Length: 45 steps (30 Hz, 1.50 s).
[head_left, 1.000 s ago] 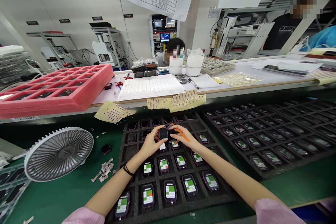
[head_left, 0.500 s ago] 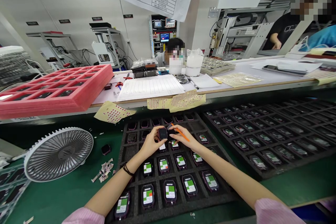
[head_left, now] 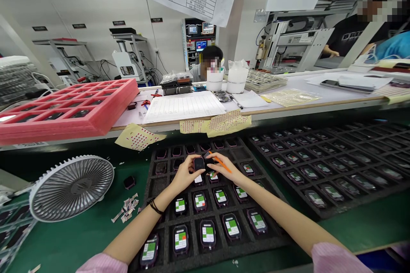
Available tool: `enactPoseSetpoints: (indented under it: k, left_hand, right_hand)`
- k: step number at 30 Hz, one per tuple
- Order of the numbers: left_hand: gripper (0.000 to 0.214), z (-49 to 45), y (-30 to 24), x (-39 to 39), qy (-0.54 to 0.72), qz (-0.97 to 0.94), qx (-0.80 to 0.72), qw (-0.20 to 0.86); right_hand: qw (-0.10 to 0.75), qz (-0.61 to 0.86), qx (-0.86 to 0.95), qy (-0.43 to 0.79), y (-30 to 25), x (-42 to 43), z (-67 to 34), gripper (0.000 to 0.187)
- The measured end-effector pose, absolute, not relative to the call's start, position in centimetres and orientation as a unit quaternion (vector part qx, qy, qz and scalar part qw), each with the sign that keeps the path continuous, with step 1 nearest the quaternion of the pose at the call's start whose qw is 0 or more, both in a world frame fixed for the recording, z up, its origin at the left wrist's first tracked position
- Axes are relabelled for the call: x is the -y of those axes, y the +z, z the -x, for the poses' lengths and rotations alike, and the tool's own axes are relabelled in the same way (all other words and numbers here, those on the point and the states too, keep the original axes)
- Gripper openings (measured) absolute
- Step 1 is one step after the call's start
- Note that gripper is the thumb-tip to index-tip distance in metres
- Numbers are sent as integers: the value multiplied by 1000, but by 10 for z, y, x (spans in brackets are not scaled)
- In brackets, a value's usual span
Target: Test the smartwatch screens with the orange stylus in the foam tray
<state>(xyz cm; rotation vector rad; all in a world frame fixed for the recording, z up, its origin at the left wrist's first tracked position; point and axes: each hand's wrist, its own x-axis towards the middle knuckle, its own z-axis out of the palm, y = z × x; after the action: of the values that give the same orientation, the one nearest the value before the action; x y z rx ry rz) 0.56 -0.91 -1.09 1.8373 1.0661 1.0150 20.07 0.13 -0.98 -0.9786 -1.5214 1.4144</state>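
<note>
- Your left hand (head_left: 183, 175) and right hand (head_left: 226, 166) meet over the middle of the tray, curled inward rather than spread. The left pinches a watch, and the right closes around a thin stick.
- At far left on the green mat (head_left: 83, 239), a round white fan (head_left: 72, 188) sits tilted, facing up and toward the right.
- To its right, a loose watch (head_left: 129, 182) lies on the mat, with paper scraps (head_left: 125, 209) just below it.
- A thin dark band (head_left: 156, 207) circles your left wrist.
- The black foam tray (head_left: 150, 190) under your hands holds rows of watches with green-and-white labels; the far rows look darker and unlabeled.
- The dark watch (head_left: 199, 163) sits between your hands, raised over the tray's far rows. It is nearer your left hand, whose fingertips grip its left side. It looks almost square, and its longer axis seems to point away from you, though the hands make that hard to confirm.
- The orange stick (head_left: 221, 163) runs diagonally from just beyond the watch's right side, down and rightward across your right fingers. Whether its tip touches the watch, you cannot tell from this view.
- Farther right, a second black foam tray (head_left: 323, 212) holds more labeled watches.
</note>
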Motion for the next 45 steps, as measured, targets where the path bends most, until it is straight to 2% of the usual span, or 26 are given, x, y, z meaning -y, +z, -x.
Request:
enactPoseSetpoints:
  k: [14, 32, 39, 42, 45]
  left_hand:
    - [47, -7, -9, 10, 411, -676, -411, 453]
    - [47, -5, -14, 8, 418, -680, -398, 452]
    - [29, -7, -8, 9, 428, -691, -424, 400]
    - [31, -7, -7, 10, 423, -691, -421, 408]
    - [44, -7, -7, 10, 418, -700, -408, 411]
  right_hand:
    - [410, 389, 604, 562, -13, -3, -201, 34]
    - [405, 394, 606, 559, -11, -3, -201, 32]
    - [423, 394, 612, 540, -18, -5, -201, 33]
    - [418, 395, 611, 543, -17, -4, -201, 33]
    - [412, 390, 609, 555, -13, -3, -201, 33]
